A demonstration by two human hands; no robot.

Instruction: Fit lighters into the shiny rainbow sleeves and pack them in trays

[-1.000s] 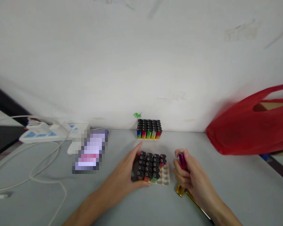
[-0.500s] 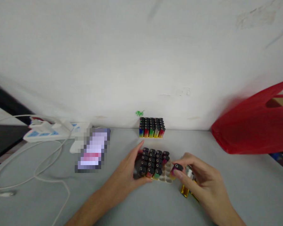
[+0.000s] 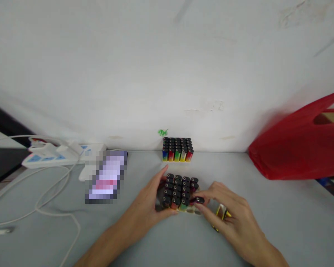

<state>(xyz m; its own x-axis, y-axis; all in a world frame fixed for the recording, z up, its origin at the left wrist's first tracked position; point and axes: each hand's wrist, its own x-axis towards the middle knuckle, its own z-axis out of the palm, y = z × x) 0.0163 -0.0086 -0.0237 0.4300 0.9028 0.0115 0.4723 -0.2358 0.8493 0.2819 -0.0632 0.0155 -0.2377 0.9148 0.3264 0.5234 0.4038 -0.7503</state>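
Observation:
A pale slotted tray carries rows of lighters that stand upright, with black tops and coloured bodies. My left hand is wrapped round the tray's left side, thumb in front and fingers behind. Between the thumb and fingers of my right hand is one black-topped lighter, at the tray's right column. Its lower part is hidden, so I cannot tell how deep it sits in a slot. Under the right palm lie yellow, shiny pieces, partly covered by the hand.
A second block of upright lighters stands against the wall. To the left are a phone, a power strip and a looped white cable. A red bag rests at the right.
My right hand has moved left with the lighter, from beside the tray to over its right column. The left hand still holds the tray. The view has shifted slightly.

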